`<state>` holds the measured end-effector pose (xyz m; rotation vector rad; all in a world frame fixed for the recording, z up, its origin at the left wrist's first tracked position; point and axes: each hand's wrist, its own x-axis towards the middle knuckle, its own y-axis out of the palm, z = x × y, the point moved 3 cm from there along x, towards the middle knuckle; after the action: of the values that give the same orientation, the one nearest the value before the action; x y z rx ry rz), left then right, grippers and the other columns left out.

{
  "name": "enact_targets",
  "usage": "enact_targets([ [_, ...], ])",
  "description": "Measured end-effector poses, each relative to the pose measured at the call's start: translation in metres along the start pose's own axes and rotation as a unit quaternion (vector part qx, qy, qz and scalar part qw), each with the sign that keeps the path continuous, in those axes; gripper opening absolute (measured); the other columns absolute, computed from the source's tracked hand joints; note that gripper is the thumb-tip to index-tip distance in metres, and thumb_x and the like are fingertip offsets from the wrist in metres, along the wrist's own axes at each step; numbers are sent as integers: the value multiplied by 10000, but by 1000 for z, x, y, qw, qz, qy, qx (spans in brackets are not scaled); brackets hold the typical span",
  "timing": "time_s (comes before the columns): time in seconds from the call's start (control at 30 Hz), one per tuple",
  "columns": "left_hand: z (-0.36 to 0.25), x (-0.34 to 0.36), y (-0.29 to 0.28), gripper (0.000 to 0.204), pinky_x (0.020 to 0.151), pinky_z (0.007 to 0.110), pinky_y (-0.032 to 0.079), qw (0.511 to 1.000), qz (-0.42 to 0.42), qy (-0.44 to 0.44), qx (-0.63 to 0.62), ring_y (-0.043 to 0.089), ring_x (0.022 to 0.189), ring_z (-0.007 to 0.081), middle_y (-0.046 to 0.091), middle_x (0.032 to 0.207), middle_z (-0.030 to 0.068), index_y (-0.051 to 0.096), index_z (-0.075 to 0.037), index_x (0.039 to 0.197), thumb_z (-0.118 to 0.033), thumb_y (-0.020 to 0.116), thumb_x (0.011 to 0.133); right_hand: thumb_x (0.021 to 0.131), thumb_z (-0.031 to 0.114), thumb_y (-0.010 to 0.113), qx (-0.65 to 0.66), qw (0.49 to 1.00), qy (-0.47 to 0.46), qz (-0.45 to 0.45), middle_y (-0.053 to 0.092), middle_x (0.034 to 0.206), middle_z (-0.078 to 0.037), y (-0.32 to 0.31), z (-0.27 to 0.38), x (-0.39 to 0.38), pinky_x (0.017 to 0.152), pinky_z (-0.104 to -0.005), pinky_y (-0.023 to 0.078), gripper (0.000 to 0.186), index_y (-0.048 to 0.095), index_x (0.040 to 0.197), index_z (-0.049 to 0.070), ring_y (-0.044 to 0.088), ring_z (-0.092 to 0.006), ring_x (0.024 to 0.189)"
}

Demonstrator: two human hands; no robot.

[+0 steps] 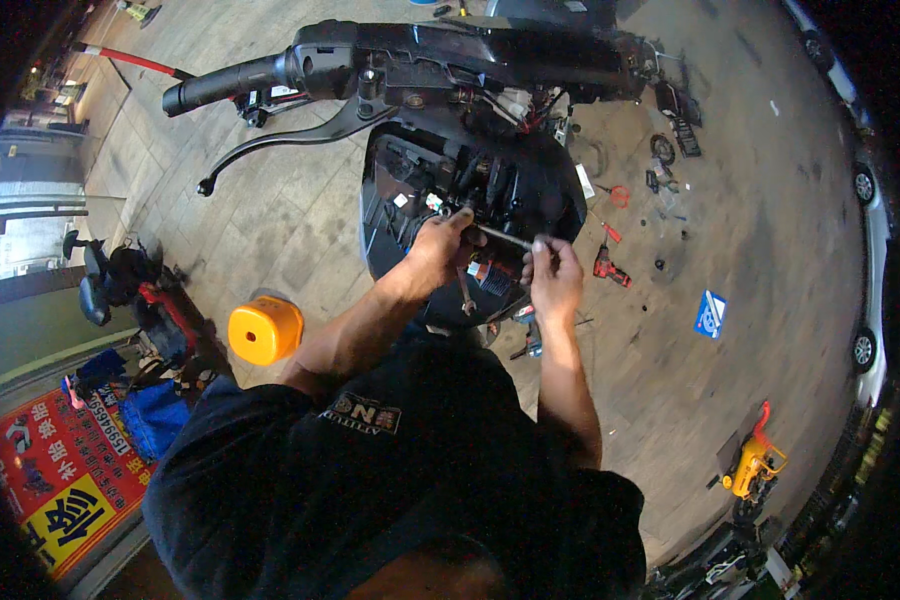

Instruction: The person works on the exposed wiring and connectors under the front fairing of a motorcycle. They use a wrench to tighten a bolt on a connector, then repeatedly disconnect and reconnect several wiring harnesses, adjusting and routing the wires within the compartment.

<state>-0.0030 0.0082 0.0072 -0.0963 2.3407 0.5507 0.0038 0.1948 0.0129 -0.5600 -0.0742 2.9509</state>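
Below the black handlebar (490,55) with its brake lever (280,137), the open front compartment (390,230) of a scooter shows dark parts, cables and small white connectors. My left hand (440,240) is closed at the left end of a slim metal tool (500,234), probably a wrench; exactly what its fingertips grip is hard to make out. My right hand (552,270) grips the tool's right end. Another wrench (467,300) lies below my left hand, beside an orange-and-dark part (485,275).
A yellow stool (265,330) stands at the left, near another scooter (150,300) and a red sign (50,460). On the floor at the right are a red drill (612,268), a blue card (710,313), loose parts and a yellow machine (753,465). A white car (875,260) is beyond.
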Motion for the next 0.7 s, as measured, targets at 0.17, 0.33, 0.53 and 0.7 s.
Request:
enact_targets([
  [0.17, -3, 5, 4, 326, 489, 310, 376, 998, -57, 4, 38, 510, 545, 178, 583, 690, 47, 604, -36, 853, -343, 532, 935, 942, 154, 558, 41, 999, -19, -14, 596, 738, -24, 6, -22, -14, 501, -219, 467, 154, 572, 1024, 24, 543, -71, 575],
  [0.33, 9, 13, -5, 347, 468, 296, 341, 1000, -25, -11, 6, 455, 508, 165, 560, 660, 39, 569, -43, 869, -362, 462, 955, 942, 155, 556, -105, 986, -127, -26, 597, 734, -23, 11, 25, 1, 513, -226, 460, 156, 574, 1002, 12, 552, -67, 591],
  [0.53, 12, 22, 3, 276, 414, 248, 277, 908, 160, -132, -364, 281, 412, 109, 475, 604, 23, 486, -96, 734, -249, 380, 938, 861, 243, 624, -367, 851, -374, -23, 664, 813, -154, 81, 101, 19, 608, -441, 513, 254, 580, 1054, 84, 645, -351, 695],
  [0.7, 9, 16, 8, 315, 333, 192, 236, 912, 97, -82, -391, 338, 380, 82, 436, 552, -17, 536, -99, 835, -348, 403, 976, 885, 210, 506, -494, 726, -479, 19, 643, 759, -93, 138, 110, 18, 519, -414, 533, 256, 551, 1122, 125, 646, -300, 682],
])
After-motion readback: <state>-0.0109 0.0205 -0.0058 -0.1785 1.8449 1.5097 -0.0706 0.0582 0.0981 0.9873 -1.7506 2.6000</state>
